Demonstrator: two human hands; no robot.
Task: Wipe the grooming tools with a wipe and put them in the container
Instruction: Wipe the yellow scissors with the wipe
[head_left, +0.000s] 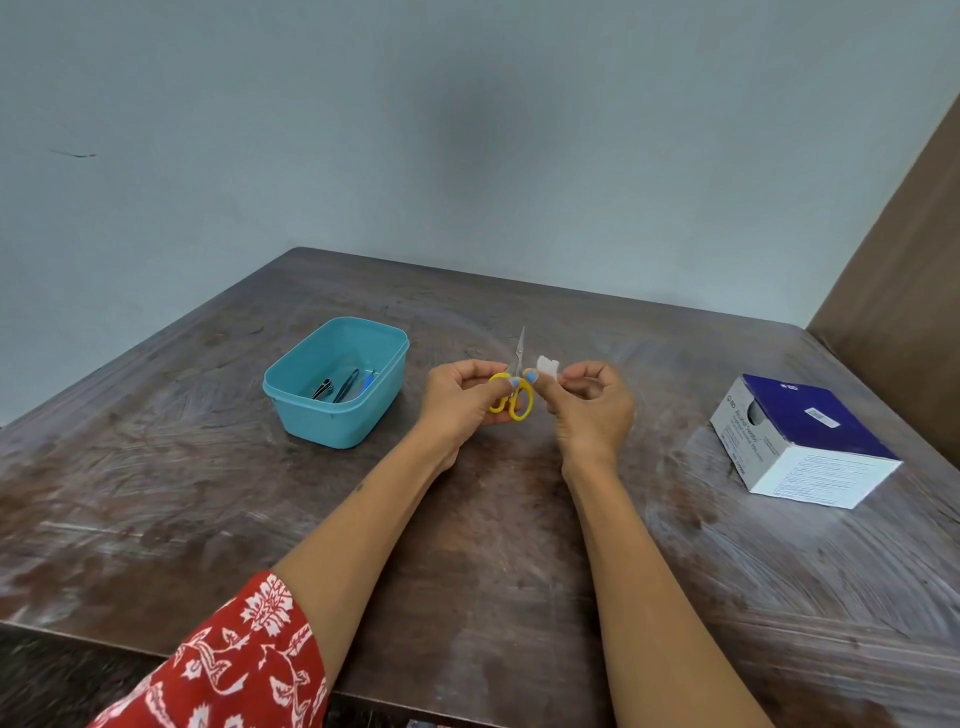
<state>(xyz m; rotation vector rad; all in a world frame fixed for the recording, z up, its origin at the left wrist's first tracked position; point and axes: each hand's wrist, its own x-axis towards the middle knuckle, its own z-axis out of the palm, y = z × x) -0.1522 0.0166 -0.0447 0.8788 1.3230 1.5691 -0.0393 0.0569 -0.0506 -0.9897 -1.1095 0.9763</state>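
Wooden table (467, 545) bearing teal container (291, 387), box (810, 467).

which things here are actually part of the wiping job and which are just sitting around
Part of the job:
- scissors, yellow handles, held by the left hand
- wipe, pinched in the right hand
- teal container with tools already in it
- box of alcohol swabs, likely the wipe supply

Just there:
- wooden table
- wall
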